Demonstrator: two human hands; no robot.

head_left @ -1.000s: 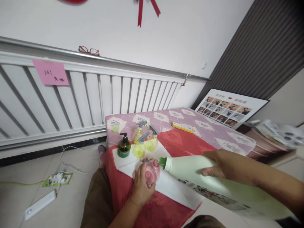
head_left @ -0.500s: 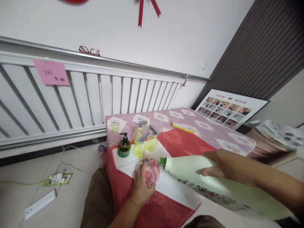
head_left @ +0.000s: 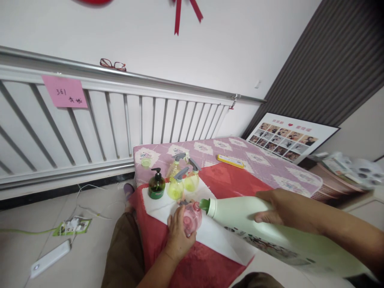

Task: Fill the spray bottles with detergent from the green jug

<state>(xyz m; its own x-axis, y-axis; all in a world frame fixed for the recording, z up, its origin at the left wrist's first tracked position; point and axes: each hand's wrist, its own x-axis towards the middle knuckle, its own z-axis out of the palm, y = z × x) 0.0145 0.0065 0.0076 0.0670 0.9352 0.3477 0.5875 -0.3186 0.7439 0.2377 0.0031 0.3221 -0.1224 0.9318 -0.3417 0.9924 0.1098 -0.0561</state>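
My left hand [head_left: 178, 236] is wrapped round a clear pink bottle [head_left: 193, 218], which is tilted with its mouth to the upper right. In my right hand [head_left: 279, 210] is a large pale green jug [head_left: 240, 212], tipped on its side with its green spout at the pink bottle's mouth. Whether liquid is flowing I cannot tell. Just behind stand several bottles: a dark green pump bottle [head_left: 156, 185] and clear ones with grey heads holding yellow liquid, such as the front yellow bottle [head_left: 175, 189].
White and red cloths [head_left: 228, 180] cover part of the pink patterned table [head_left: 204, 148]. A yellow-edged box [head_left: 230, 161] and a small pale green cap [head_left: 146, 162] lie there. A radiator [head_left: 150, 116] runs behind. On the floor are a power strip [head_left: 73, 226] and cords.
Almost nothing differs. Both hands keep the pink bottle and the green jug in the same tilted position, spout at mouth.
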